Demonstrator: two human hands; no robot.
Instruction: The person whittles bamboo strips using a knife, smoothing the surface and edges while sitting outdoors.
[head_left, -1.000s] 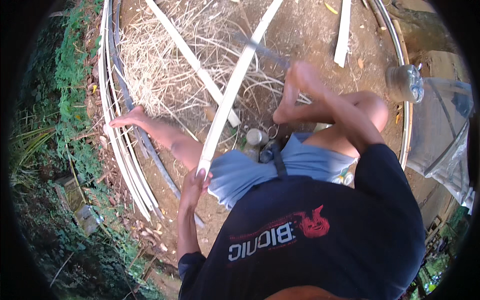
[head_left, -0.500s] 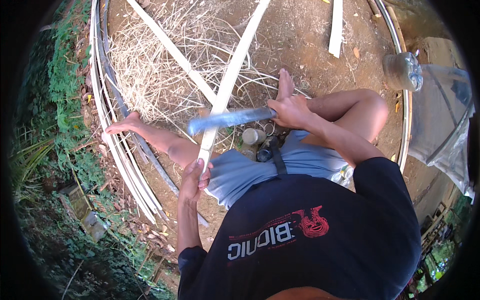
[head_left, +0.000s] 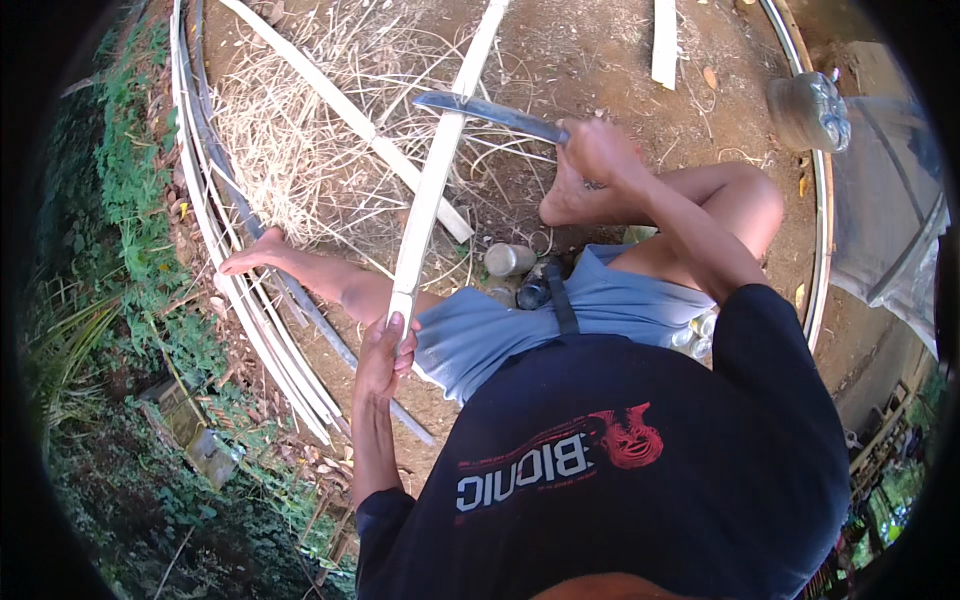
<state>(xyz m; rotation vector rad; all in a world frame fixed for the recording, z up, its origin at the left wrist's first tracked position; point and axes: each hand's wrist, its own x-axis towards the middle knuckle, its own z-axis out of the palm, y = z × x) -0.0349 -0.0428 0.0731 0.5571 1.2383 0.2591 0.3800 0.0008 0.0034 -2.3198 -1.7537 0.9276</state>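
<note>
My left hand grips the near end of a long pale strip, which looks like split bamboo or wood and runs up out of view at the top. In my right hand is the handle of a machete. Its long blade reaches leftward and lies across the strip, well out from my left hand. My right fingers are wrapped round the handle and partly hidden. Another pale strip slants on the ground beneath, its near end beside the held one.
Curly shavings heap between my spread legs. Long thin strips and a dark pole lie at the left beside green plants. A glass jar stands near my shorts. A plastic jug and clear sheeting are at right.
The machete has moved away from my body along the strip, with my right arm reaching farther out. My left hand keeps its hold on the near end.
</note>
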